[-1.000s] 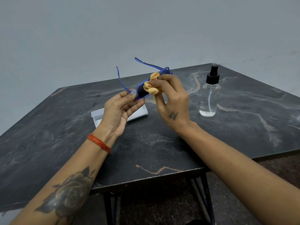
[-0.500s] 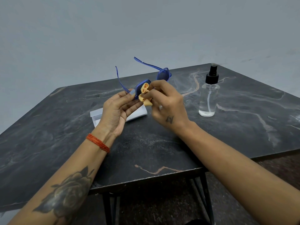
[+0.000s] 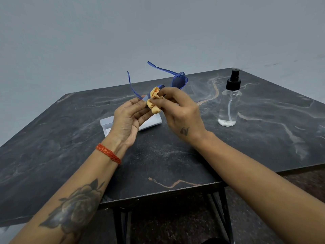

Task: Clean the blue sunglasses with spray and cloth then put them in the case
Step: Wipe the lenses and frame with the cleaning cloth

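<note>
Head view: a person at centre frame wipes a pair of translucent blue plastic sunglasses [image 3: 178, 81] above a dark marbled counter [image 3: 263, 138].
Left hand [image 3: 127, 118]: grip closed on the frame's left end, fingers pinching beside the hinge, steadying the glasses so the lens can take pressure.
Right hand [image 3: 181, 111]: grip closed on a bunched orange cleaning cloth [image 3: 153, 101], pressing it against the left lens.
Sunglasses: held in the air, temples unfolded and pointing away toward the upper centre, leaving both lens faces open to the cloth; the right lens is uncovered.
Case: a white box-shaped case [image 3: 151, 122] lies open on the counter directly below the hands, likely kept close for the final step.
Spray: a clear plastic bottle with a black pump top [image 3: 229, 103] stands upright at right, well apart from the hands.
Stage: wiping, by the look of it; casing not yet done.
</note>
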`<action>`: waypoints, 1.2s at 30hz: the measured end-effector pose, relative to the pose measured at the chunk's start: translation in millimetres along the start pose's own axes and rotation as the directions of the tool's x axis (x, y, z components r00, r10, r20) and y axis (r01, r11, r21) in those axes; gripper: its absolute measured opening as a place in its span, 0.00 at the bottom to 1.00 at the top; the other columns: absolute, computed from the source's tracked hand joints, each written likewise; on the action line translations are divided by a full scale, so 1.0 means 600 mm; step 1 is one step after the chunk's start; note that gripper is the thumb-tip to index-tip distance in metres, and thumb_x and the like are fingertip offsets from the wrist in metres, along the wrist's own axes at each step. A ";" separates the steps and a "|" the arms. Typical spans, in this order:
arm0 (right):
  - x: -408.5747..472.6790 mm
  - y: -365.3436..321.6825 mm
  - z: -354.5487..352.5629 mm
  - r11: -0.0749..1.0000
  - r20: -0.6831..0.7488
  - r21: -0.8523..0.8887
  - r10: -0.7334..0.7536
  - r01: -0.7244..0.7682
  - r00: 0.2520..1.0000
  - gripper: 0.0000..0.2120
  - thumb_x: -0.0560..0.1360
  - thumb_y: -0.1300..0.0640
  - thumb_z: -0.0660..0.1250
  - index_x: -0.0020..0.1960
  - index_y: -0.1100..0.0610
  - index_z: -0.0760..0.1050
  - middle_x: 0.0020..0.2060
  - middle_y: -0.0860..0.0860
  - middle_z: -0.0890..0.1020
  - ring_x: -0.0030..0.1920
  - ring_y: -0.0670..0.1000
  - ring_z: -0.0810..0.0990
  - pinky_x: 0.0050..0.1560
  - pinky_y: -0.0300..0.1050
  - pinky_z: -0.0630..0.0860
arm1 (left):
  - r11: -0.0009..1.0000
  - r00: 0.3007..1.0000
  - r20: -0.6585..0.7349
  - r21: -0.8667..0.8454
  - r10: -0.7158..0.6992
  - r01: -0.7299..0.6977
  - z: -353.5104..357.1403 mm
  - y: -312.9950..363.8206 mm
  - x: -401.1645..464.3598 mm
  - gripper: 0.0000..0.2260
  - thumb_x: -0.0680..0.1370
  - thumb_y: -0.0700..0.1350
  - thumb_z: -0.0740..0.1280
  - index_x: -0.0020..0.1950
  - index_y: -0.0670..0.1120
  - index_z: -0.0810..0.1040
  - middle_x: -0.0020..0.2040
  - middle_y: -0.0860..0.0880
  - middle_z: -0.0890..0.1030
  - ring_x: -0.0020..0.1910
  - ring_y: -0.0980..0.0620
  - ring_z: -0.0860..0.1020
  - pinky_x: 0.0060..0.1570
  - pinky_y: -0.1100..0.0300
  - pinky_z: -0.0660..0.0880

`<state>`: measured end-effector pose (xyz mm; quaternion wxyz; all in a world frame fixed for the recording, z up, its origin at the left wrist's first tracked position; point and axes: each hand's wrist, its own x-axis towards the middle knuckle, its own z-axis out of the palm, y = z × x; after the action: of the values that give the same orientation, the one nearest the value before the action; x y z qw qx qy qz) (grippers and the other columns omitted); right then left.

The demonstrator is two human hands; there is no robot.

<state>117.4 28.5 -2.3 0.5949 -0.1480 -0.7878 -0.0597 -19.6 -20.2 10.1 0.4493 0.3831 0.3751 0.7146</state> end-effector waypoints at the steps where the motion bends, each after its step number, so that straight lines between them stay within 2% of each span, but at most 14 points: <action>1: 0.000 0.002 0.000 1.000 0.001 -0.008 -0.013 0.013 1.000 0.08 0.70 0.73 0.69 0.47 0.66 0.82 0.45 0.62 0.81 0.40 0.59 0.81 0.40 0.50 0.79 | 1.000 1.000 -0.004 0.000 0.000 0.000 0.000 0.000 0.000 0.04 0.74 0.36 0.65 0.46 0.41 0.78 0.37 0.48 0.85 0.40 0.52 0.83 0.38 0.64 0.79; 9: -0.001 0.008 0.000 0.998 -0.031 -0.034 0.042 -0.044 0.999 0.08 0.66 0.75 0.66 0.38 0.65 0.81 0.40 0.60 0.81 0.36 0.57 0.80 0.35 0.41 0.75 | 1.000 1.000 -0.010 0.010 -0.008 0.008 0.000 0.000 0.003 0.04 0.73 0.36 0.67 0.47 0.39 0.78 0.37 0.46 0.85 0.40 0.51 0.83 0.39 0.63 0.79; 14: 0.003 0.014 -0.002 0.983 -0.104 -0.013 0.182 -0.185 0.978 0.10 0.65 0.75 0.67 0.42 0.64 0.82 0.42 0.59 0.80 0.40 0.55 0.80 0.39 0.43 0.77 | 1.000 1.000 -0.022 -0.017 -0.006 0.006 0.000 0.002 0.004 0.04 0.72 0.36 0.68 0.45 0.39 0.78 0.37 0.44 0.85 0.39 0.50 0.84 0.38 0.63 0.79; 17: 0.006 0.013 -0.002 0.973 -0.139 -0.005 0.229 -0.232 0.963 0.11 0.67 0.74 0.68 0.46 0.64 0.81 0.45 0.60 0.80 0.43 0.55 0.80 0.44 0.38 0.76 | 1.000 1.000 -0.021 -0.022 -0.009 0.009 0.001 0.002 0.005 0.04 0.71 0.36 0.68 0.45 0.39 0.78 0.38 0.44 0.85 0.39 0.50 0.84 0.38 0.63 0.79; 20: 0.005 0.008 0.001 0.990 -0.099 -0.009 0.143 -0.144 0.985 0.11 0.69 0.74 0.68 0.50 0.66 0.81 0.48 0.62 0.79 0.44 0.56 0.80 0.47 0.41 0.77 | 1.000 1.000 -0.014 -0.022 -0.011 0.011 0.000 0.002 0.006 0.04 0.72 0.36 0.67 0.46 0.39 0.78 0.39 0.44 0.85 0.40 0.50 0.84 0.39 0.63 0.79; 23: 0.003 0.004 0.006 1.000 -0.018 0.004 0.020 -0.020 1.000 0.10 0.72 0.72 0.66 0.52 0.67 0.80 0.48 0.64 0.80 0.44 0.59 0.80 0.44 0.49 0.79 | 1.000 1.000 -0.001 -0.015 -0.003 0.003 -0.001 0.003 0.006 0.04 0.73 0.36 0.66 0.46 0.39 0.78 0.38 0.46 0.85 0.41 0.51 0.84 0.39 0.63 0.79; 27: 0.000 0.005 0.006 0.999 0.004 -0.001 -0.035 0.035 0.999 0.08 0.73 0.68 0.65 0.47 0.65 0.82 0.45 0.62 0.82 0.40 0.60 0.81 0.38 0.52 0.79 | 1.000 1.000 0.002 -0.021 -0.006 0.006 -0.002 0.004 0.004 0.05 0.71 0.38 0.68 0.46 0.40 0.78 0.37 0.47 0.85 0.39 0.53 0.83 0.38 0.64 0.79; 30: 0.000 0.008 0.004 1.000 -0.030 0.003 0.021 -0.021 0.999 0.08 0.70 0.71 0.68 0.44 0.64 0.83 0.42 0.61 0.82 0.38 0.59 0.81 0.36 0.50 0.80 | 1.000 1.000 -0.004 -0.020 -0.016 0.016 -0.002 0.004 0.005 0.05 0.72 0.37 0.67 0.47 0.39 0.78 0.37 0.47 0.85 0.40 0.52 0.84 0.39 0.63 0.79; 34: 0.002 0.012 0.001 0.989 -0.110 0.048 0.145 -0.141 0.983 0.07 0.71 0.65 0.66 0.41 0.63 0.84 0.40 0.60 0.82 0.37 0.57 0.81 0.35 0.49 0.79 | 0.999 1.000 -0.018 -0.045 -0.020 0.019 -0.002 0.005 0.005 0.06 0.70 0.36 0.68 0.46 0.38 0.77 0.37 0.44 0.85 0.39 0.51 0.84 0.38 0.63 0.79; 36: 0.003 0.017 0.000 0.978 -0.143 0.052 0.205 -0.200 0.968 0.06 0.70 0.68 0.69 0.43 0.63 0.84 0.41 0.59 0.82 0.39 0.56 0.82 0.37 0.50 0.80 | 0.999 1.000 -0.015 -0.047 -0.020 0.019 -0.001 0.005 0.005 0.07 0.68 0.36 0.69 0.45 0.38 0.77 0.37 0.44 0.85 0.39 0.50 0.84 0.38 0.63 0.79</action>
<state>120.1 38.7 -1.2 0.6571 -0.2119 -0.7234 0.0053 -22.2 -18.7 13.2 0.4623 0.3633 0.3656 0.7216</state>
